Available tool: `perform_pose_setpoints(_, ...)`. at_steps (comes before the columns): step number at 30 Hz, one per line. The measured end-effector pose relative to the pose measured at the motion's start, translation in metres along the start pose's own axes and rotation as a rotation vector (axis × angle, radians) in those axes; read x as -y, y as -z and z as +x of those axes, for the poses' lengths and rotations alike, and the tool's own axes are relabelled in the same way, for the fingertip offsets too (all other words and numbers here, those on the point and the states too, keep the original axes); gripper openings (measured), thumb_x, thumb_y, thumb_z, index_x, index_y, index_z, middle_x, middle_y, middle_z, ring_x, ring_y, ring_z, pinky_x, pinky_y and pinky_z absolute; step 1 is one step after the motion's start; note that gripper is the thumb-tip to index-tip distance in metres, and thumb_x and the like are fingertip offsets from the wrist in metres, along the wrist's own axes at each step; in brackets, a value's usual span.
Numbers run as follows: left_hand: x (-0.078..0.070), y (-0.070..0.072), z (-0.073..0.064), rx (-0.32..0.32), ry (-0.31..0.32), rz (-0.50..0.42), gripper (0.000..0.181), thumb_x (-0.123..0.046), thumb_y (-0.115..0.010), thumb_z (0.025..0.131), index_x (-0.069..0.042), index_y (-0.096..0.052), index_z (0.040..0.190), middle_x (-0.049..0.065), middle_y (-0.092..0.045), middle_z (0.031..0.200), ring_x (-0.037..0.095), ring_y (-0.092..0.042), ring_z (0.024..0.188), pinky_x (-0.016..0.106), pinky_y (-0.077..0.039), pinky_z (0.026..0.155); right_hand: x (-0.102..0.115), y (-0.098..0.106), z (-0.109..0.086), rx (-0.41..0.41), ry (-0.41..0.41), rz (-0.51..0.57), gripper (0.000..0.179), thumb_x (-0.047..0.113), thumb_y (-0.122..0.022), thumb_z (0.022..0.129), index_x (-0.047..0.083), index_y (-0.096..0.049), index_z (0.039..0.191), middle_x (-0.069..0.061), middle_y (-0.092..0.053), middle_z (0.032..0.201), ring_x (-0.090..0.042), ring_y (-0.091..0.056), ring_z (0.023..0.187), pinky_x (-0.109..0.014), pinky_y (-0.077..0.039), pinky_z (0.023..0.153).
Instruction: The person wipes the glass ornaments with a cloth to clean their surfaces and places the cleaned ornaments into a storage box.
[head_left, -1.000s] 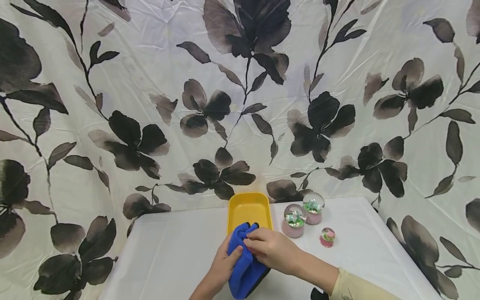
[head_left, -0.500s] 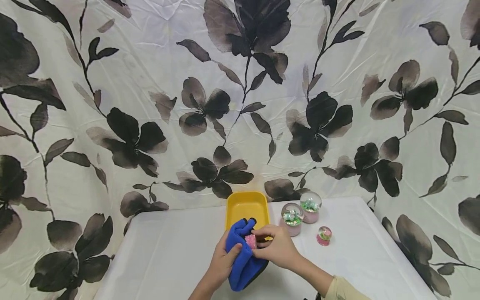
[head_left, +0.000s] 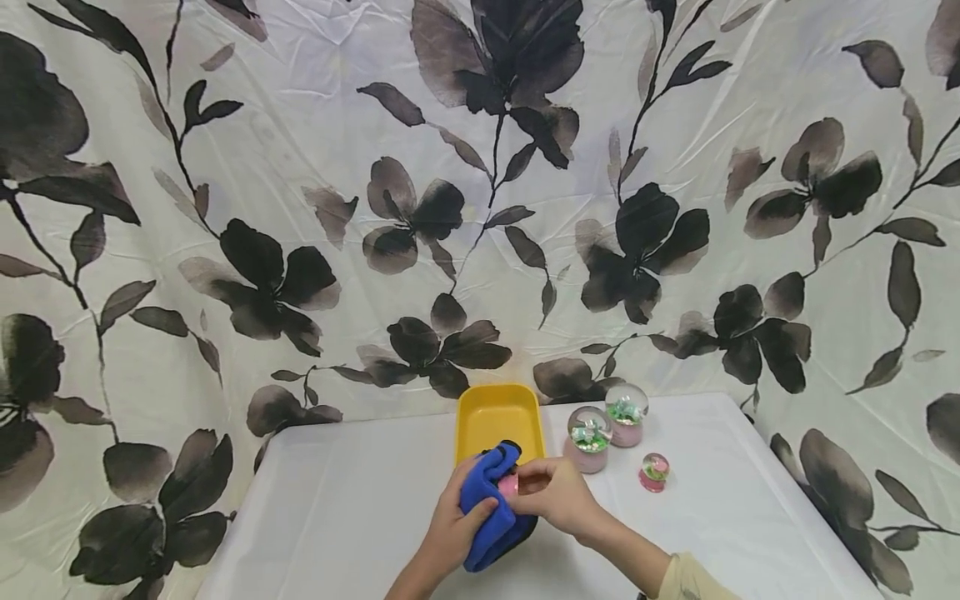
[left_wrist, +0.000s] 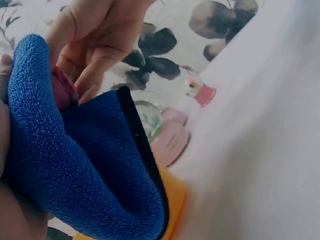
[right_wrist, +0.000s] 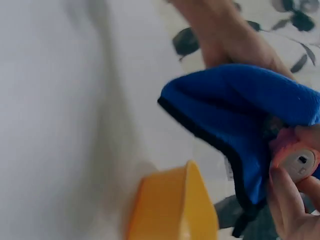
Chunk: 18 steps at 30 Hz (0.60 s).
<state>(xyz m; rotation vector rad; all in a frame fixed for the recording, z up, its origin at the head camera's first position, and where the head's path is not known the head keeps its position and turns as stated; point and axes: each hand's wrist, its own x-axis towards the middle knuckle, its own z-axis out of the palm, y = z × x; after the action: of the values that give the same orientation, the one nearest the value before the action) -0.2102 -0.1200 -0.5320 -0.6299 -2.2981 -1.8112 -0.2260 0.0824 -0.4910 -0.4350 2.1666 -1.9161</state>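
Observation:
A blue cloth (head_left: 486, 533) with black edging is gripped in my left hand (head_left: 452, 518), bunched around a small snow globe (right_wrist: 286, 141). My right hand (head_left: 564, 498) pinches the globe's pink base between thumb and fingers. In the right wrist view the base's pale underside with a small dark slot faces outward, and part of the glass ball shows against the cloth; the rest is hidden in the folds. Both hands are raised at the near side of a yellow tray (head_left: 500, 417), and the cloth overlaps the tray in the head view.
Two larger snow globes with pink bases, a nearer one (head_left: 588, 450) and a farther one (head_left: 627, 421), stand right of the tray. A smaller globe (head_left: 655, 473) sits farther right on the white table (head_left: 345, 500). A floral cloth backdrop (head_left: 525, 267) rises behind the table.
The pink base, mostly covered by the right fingers at first, came into view at the cloth's opening and has turned. The cloth is folded closer around the globe. Both hands keep their hold.

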Motion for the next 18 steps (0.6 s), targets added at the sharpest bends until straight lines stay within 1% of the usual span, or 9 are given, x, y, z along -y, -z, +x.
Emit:
perform_pose_setpoints(3,0.002,0.000,0.002,0.023,0.022,-0.046,0.045,-0.013,-0.058,0.098,-0.014,-0.044,0.141,0.005,-0.053,0.134,0.024,-0.053,0.119,0.035,-0.044,0.096,0.001,-0.002,-0.001,-0.026,0.192,-0.180,0.036,0.005,-0.084,0.072,-0.001,-0.072,0.105,-0.003,-0.069,0.095,-0.017,-0.067,0.087,-0.029,-0.055,0.072)
perform_pose_setpoints(5,0.003,0.001,0.002,0.033,0.038,-0.084,0.043,-0.012,-0.055,0.099,-0.009,-0.045,0.140,0.009,-0.055,0.132,0.025,-0.055,0.118,0.034,-0.045,0.095,0.001,-0.003,-0.001,-0.016,0.380,-0.338,0.039,0.001,-0.084,0.070,0.002,-0.073,0.107,-0.001,-0.068,0.099,-0.014,-0.065,0.091,-0.026,-0.054,0.074)
perform_pose_setpoints(8,0.003,0.003,0.003,0.063,0.096,-0.150,0.041,-0.015,-0.053,0.101,-0.007,-0.045,0.140,0.011,-0.056,0.130,0.024,-0.056,0.117,0.031,-0.046,0.094,0.000,0.001,0.002,0.026,0.750,-0.605,0.041,-0.003,-0.082,0.070,0.004,-0.072,0.110,-0.001,-0.067,0.106,-0.013,-0.064,0.098,-0.024,-0.052,0.082)
perform_pose_setpoints(11,0.003,0.005,0.003,0.126,0.166,-0.221,0.042,-0.020,-0.050,0.103,-0.005,-0.043,0.141,0.011,-0.055,0.132,0.023,-0.054,0.119,0.030,-0.045,0.095,-0.001,0.009,0.010,0.068,1.148,-0.842,0.027,0.000,-0.073,0.084,0.004,-0.071,0.111,-0.005,-0.068,0.110,-0.016,-0.063,0.105,-0.027,-0.048,0.091)
perform_pose_setpoints(13,0.002,0.006,0.003,0.166,0.207,-0.252,0.044,-0.023,-0.049,0.103,-0.005,-0.042,0.142,0.011,-0.054,0.134,0.023,-0.052,0.122,0.029,-0.044,0.096,-0.001,0.013,0.013,0.096,1.329,-0.908,0.019,0.002,-0.061,0.094,0.003,-0.070,0.111,-0.007,-0.068,0.110,-0.019,-0.063,0.106,-0.028,-0.048,0.092)
perform_pose_setpoints(15,0.002,0.005,0.001,0.180,0.232,-0.284,0.045,-0.025,-0.048,0.103,-0.005,-0.041,0.143,0.011,-0.053,0.136,0.022,-0.051,0.123,0.028,-0.043,0.097,-0.003,0.015,0.015,0.107,1.402,-0.904,0.019,0.004,-0.055,0.098,0.002,-0.069,0.111,-0.009,-0.068,0.109,-0.020,-0.063,0.106,-0.029,-0.048,0.092)
perform_pose_setpoints(16,0.002,0.005,0.000,0.178,0.235,-0.296,0.046,-0.024,-0.048,0.104,-0.004,-0.041,0.144,0.012,-0.053,0.137,0.023,-0.050,0.124,0.029,-0.043,0.098,-0.005,0.015,0.015,0.107,1.388,-0.879,0.019,0.003,-0.059,0.095,0.003,-0.069,0.111,-0.008,-0.068,0.109,-0.020,-0.063,0.105,-0.029,-0.048,0.091)
perform_pose_setpoints(17,0.002,0.004,-0.002,0.173,0.236,-0.306,0.046,-0.024,-0.047,0.104,-0.004,-0.040,0.145,0.013,-0.052,0.138,0.025,-0.050,0.125,0.030,-0.043,0.098,-0.007,0.015,0.013,0.107,1.334,-0.834,0.020,0.002,-0.065,0.091,0.004,-0.070,0.110,-0.007,-0.067,0.109,-0.019,-0.063,0.104,-0.028,-0.049,0.090)
perform_pose_setpoints(18,0.002,0.004,-0.004,0.164,0.239,-0.309,0.046,-0.024,-0.046,0.104,-0.003,-0.038,0.145,0.014,-0.051,0.138,0.026,-0.049,0.125,0.031,-0.043,0.098,-0.009,0.014,0.011,0.105,1.250,-0.772,0.024,0.002,-0.071,0.086,0.005,-0.070,0.110,-0.006,-0.067,0.108,-0.017,-0.063,0.103,-0.028,-0.049,0.089)
